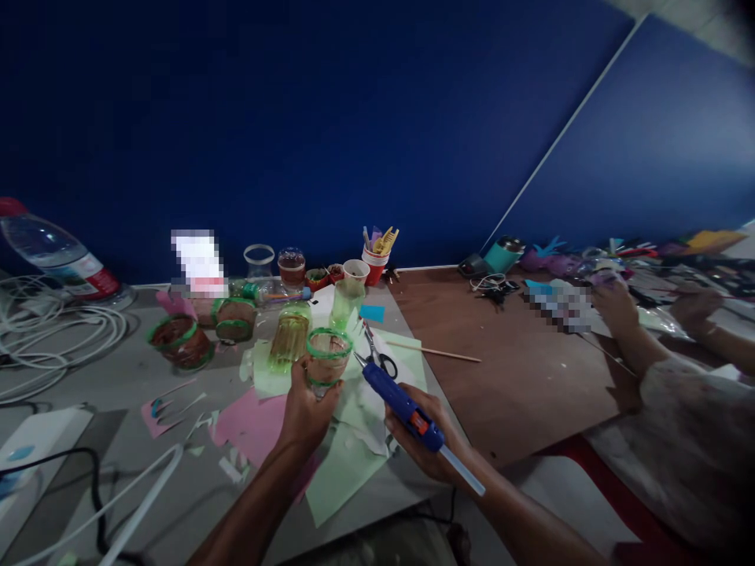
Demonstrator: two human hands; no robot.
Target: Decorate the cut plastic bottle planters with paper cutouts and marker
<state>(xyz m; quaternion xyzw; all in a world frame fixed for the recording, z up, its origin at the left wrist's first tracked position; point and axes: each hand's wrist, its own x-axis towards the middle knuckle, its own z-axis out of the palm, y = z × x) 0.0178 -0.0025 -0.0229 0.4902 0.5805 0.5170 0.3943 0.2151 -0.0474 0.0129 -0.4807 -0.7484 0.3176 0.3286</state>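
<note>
My left hand point(312, 409) is closed around a small clear cup point(328, 365) with a green band round its rim. In my right hand point(425, 440) is a blue hot glue gun point(401, 402), a white glue stick point(463, 469) jutting from its back. The nozzle points at the cup's rim on the right side, close to it; whether they touch I cannot tell. Just behind the gun lie dark-handled scissors point(381, 358). Green paper point(348, 475) and pink paper point(253, 424) lie beneath my hands.
Brown cups with green bands point(185, 346) stand to the left, near coiled white cable point(64, 322) and a large bottle point(64, 255). A wooden stick point(436, 351) crosses onto the brown board point(519, 377). A co-worker's hands point(616, 303) are at the right. Behind stands a red cup point(376, 266) of tools.
</note>
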